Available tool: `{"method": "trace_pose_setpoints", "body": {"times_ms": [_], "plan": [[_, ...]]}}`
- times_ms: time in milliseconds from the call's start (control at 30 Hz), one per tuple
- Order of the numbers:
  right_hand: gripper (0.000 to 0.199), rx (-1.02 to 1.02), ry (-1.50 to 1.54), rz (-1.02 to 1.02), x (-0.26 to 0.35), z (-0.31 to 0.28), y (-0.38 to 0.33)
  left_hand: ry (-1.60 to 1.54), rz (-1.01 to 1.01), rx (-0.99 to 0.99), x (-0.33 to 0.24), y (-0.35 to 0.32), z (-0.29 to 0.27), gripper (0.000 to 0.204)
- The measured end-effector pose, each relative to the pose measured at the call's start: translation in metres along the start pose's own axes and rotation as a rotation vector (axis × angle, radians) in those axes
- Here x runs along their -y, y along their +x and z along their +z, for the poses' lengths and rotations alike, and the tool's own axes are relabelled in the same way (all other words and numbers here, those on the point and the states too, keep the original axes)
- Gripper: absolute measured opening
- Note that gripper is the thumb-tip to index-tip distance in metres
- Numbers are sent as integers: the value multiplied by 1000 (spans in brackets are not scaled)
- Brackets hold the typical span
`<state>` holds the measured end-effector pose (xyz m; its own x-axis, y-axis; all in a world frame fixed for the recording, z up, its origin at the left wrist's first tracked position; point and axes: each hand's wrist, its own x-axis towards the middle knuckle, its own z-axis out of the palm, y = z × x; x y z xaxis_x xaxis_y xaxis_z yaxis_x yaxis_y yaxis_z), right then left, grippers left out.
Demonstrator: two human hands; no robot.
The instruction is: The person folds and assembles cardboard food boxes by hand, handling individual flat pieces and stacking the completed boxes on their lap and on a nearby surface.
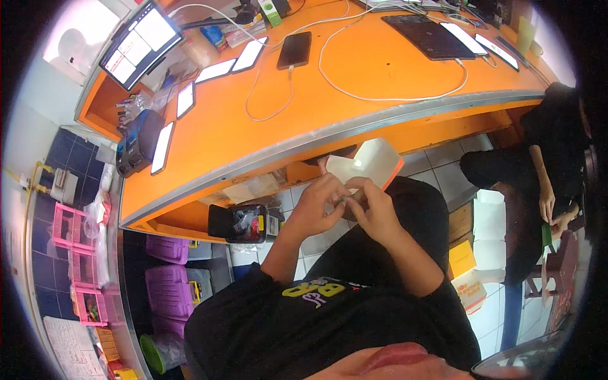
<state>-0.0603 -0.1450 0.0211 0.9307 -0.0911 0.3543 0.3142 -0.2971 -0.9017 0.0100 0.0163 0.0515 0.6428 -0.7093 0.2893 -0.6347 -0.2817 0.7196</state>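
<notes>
Left hand (316,206): raised over the lap just below the counter edge; fingers curled inward, tips pressed together on a small dark part (342,200), too small to identify; grip reads as a pinch.

Right hand (373,209): touching the left hand; fingers (361,187) bent and closed, meeting the left fingertips at the same small part.

White foam piece with orange edge (373,161): flat, angular; sits just behind both hands, tilted up toward the counter; hard to tell whether held by the fingers or resting against the knee.

Orange counter (354,82): curved, metal-trimmed front edge; row of phones lying flat, among them a dark phone (294,49) on a white cable (329,69); tablet (140,41) propped at far left.

Black open box of small parts (244,223): on the shelf under the counter, near the left hand.

Second person (551,190): seated well apart at right, own hands busy.

Risks, judged: small part slipping from the two-handed pinch and dropping to the tiled floor (456,164) between the knees, likely if either thumb relaxes; foam piece sliding off if not actually gripped; elbow catching the open parts box on a leftward reach.
</notes>
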Motion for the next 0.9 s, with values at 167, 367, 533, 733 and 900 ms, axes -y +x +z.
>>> {"method": "trace_pose_setpoints", "body": {"times_ms": [167, 367, 533, 733, 900], "plan": [[35, 8, 101, -54, -1, 2, 3, 123, 127, -116, 2, -1, 7, 21], [29, -21, 649, 136, -16, -5, 5, 163, 220, -388, -12, 2, 13, 24], [14, -53, 995, 184, -13, -15, 10, 228, 144, -510, -14, 4, 12, 49], [14, 44, 1191, 302, -17, -18, 7, 110, -8, -691, -3, 2, 23, 79], [12, -18, 1112, 315, -22, -18, 10, -194, -368, -536, 7, 2, 18, 52]]}}
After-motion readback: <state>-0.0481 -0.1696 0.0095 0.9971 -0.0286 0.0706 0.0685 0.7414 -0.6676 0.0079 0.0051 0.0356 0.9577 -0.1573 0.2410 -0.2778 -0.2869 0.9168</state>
